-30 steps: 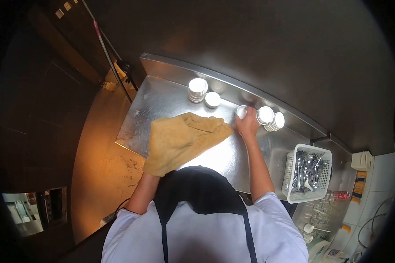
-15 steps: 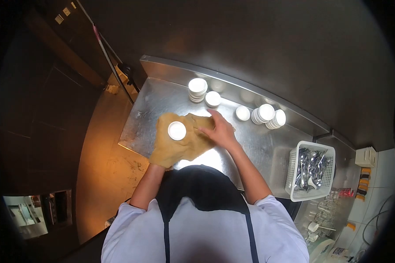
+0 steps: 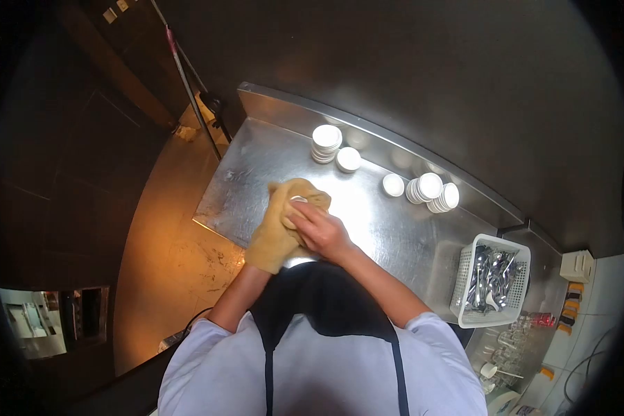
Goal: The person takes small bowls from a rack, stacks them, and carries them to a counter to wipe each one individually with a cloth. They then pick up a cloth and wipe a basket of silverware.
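Note:
A tan cloth (image 3: 267, 243) covers my left hand, so its fingers are hidden; only the left wrist (image 3: 255, 279) and forearm show below. Through the cloth, that hand holds a small white dish (image 3: 299, 200), of which just a bit of rim peeks out. My right hand (image 3: 322, 232) is closed on a fold of the same cloth, pressing it against the dish. Both hands meet above the near side of the steel counter (image 3: 246, 163).
Stacks of small white dishes (image 3: 326, 142) (image 3: 430, 187) and single ones (image 3: 349, 160) (image 3: 393, 185) line the counter's back. A white basket (image 3: 464, 277) of metal cutlery stands right, with glasses (image 3: 513, 340) beyond. A long pole (image 3: 187, 83) leans at left.
My right hand has moved left and down onto the cloth and grips it. The cloth, spread out before, is now gathered around the dish, covering most of it.

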The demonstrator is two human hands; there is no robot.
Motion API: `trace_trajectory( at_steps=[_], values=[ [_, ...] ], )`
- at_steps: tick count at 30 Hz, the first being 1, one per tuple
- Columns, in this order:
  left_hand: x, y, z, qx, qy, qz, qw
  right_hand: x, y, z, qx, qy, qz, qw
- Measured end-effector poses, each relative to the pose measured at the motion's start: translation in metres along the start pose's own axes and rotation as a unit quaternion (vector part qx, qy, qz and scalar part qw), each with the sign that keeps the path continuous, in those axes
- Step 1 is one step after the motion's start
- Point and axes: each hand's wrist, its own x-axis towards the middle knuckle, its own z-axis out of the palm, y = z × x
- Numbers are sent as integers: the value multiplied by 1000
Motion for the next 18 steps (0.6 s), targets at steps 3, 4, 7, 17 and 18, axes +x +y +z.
trace_trajectory(
  at_steps=[3,4,7,17,18],
  values=[
    [-2,-17,-1,76,33,45,996,18,10,0,-103,38,-17,994],
    [-3,-21,-1,117,52,72,989,20,12,9,-102,56,3,993],
    [2,-29,-18,176,87,88,977,12,5,25,-24,11,205,978],
    [-5,-37,-26,192,78,64,976,17,18,29,-90,42,75,992],
    [-4,-36,-25,266,77,89,957,16,22,29,-105,41,100,989]
  ],
)
